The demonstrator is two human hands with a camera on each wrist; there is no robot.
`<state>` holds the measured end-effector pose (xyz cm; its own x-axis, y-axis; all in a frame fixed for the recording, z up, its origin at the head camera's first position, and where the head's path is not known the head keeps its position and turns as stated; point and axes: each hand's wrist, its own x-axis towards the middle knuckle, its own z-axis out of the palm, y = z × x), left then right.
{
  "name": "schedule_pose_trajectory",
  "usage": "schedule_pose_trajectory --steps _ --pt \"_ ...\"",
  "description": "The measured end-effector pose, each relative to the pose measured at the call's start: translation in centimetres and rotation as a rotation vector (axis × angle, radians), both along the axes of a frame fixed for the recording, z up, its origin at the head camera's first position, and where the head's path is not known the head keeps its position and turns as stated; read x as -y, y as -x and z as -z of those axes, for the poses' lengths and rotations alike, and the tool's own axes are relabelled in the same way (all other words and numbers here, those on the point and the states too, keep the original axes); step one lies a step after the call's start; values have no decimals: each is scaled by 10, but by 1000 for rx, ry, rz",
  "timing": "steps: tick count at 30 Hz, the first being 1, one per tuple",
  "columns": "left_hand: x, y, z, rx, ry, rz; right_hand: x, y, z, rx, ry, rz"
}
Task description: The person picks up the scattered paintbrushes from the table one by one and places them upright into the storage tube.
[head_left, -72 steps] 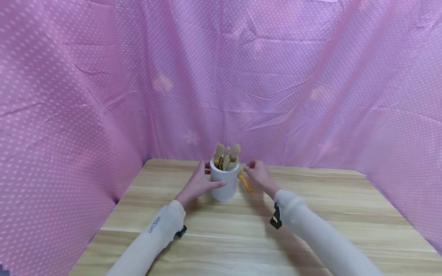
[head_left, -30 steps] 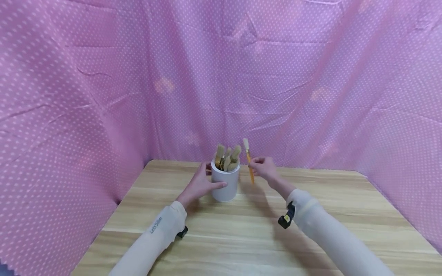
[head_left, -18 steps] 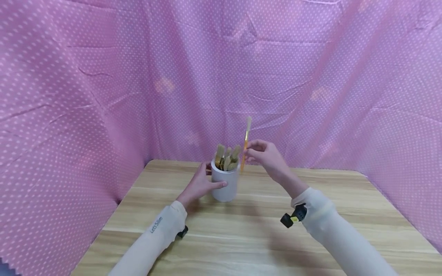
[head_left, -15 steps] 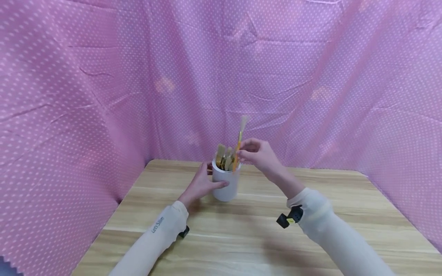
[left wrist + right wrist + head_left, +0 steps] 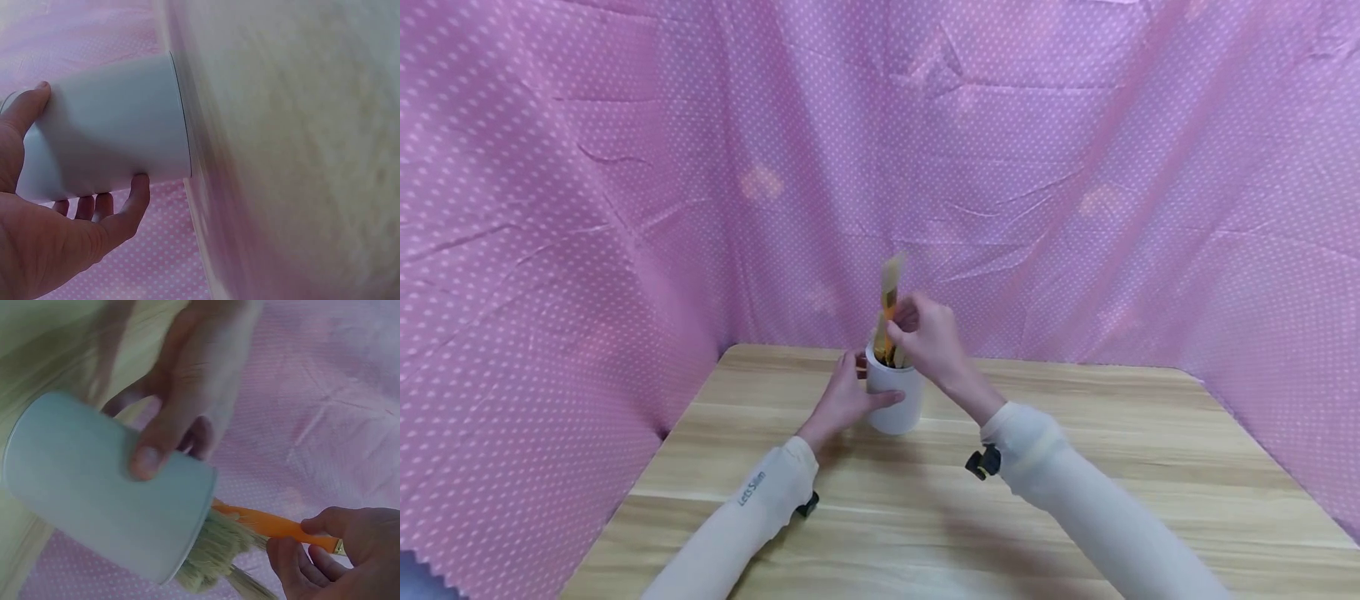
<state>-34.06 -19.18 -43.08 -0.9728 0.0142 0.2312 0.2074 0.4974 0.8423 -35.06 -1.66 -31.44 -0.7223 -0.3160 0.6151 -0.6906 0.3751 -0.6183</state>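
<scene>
My left hand [image 5: 844, 402] grips the white cylindrical container [image 5: 897, 408] from its left side, thumb across the front and fingers behind. The container stands upright on the wooden table. Several paintbrushes with pale bristles [image 5: 215, 550] poke out of its mouth, bristles up. Above the rim, my right hand [image 5: 931, 337] pinches a paintbrush by its orange handle [image 5: 269, 523]. That brush points bristles [image 5: 892, 271] up, and its handle end reaches the container's mouth among the other bristles. How deep the handle sits is hidden. In the left wrist view, my curled fingers [image 5: 128, 212] touch the container wall.
The wooden table [image 5: 760, 550] spreads out around the container, its back edge just behind it. Pink dotted cloth [image 5: 1000, 167] hangs behind and at both sides. A small black device [image 5: 983, 462] is strapped at my right wrist.
The orange-handled paintbrush, earlier on the table right of the container, was picked up by my right hand, raised upright and carried left over the container's mouth. My left hand kept its grip.
</scene>
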Motion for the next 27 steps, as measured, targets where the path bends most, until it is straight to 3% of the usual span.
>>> schedule_pose_trajectory --steps 2,9,13,21,25,26,27 --pt "0 1 1 -8 5 1 3 1 3 -25 -30 9" --pt "0 3 3 1 11 5 6 -3 8 59 -106 37" --pt "2 5 2 -13 8 32 6 -5 7 42 -127 21" --pt "13 -1 4 -39 43 2 29 -10 13 -137 -321 -17" --pt "13 0 4 -138 81 65 44 -17 12 -222 -344 2" --pt "12 2 5 -217 164 99 50 -17 10 -236 -350 -10" --pt "11 3 6 -269 175 122 55 -19 8 -240 -357 -23"
